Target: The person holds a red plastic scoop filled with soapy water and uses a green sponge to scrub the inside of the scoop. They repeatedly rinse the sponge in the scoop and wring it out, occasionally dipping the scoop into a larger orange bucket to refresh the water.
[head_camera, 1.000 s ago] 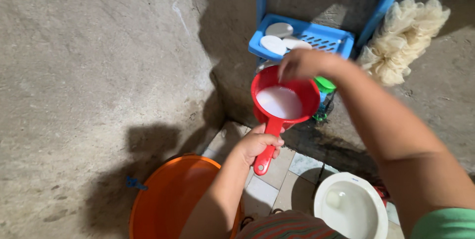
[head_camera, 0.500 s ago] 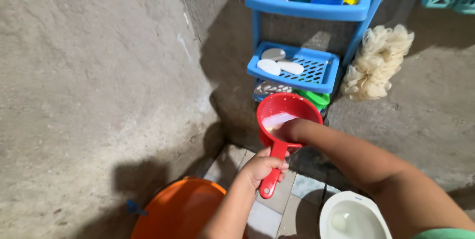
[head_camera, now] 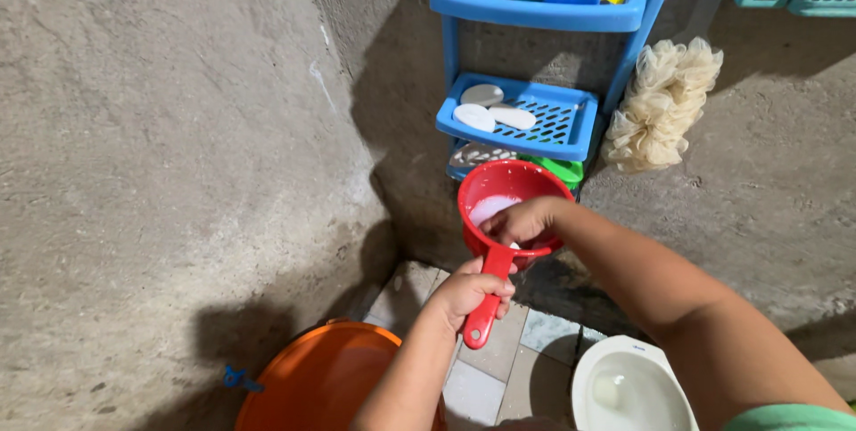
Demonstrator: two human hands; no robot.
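Left hand (head_camera: pixel 470 291) is wrapped around the handle of the red dipper (head_camera: pixel 501 208), holding it level just below the blue rack (head_camera: pixel 535 128) so the milky water stays in (looks soapy). Right hand (head_camera: pixel 522 221) dips inside, fingers curled.

Dipper (head_camera: pixel 499 195): glossy red plastic. Bucket (head_camera: pixel 321 377): smooth orange plastic. Rack (head_camera: pixel 571 128): blue plastic, perforated shelf. Wall (head_camera: pixel 160 146): rough matt cement. Loofah (head_camera: pixel 664 106): cream mesh.
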